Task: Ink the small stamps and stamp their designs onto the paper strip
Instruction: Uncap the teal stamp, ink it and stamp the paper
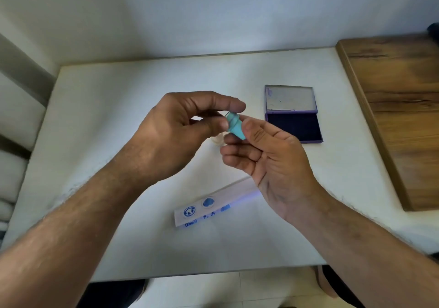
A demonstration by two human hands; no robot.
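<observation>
A small turquoise stamp [235, 126] is held above the middle of the white table [118, 98]. My right hand [266, 160] pinches its body between thumb and fingers. My left hand [180, 127] grips its wider end with thumb and forefinger. The purple ink pad [294, 126] lies open to the right of the hands, lid up. The white paper strip [213, 204] lies below the hands, bearing several blue prints; my right wrist hides its right end. A small pale object [217, 140] sits on the table behind the hands, mostly hidden.
A wooden board [399, 108] lies along the table's right side. The wall stands behind the table's far edge. The table's near edge is at the bottom, with the floor and dark legs below it.
</observation>
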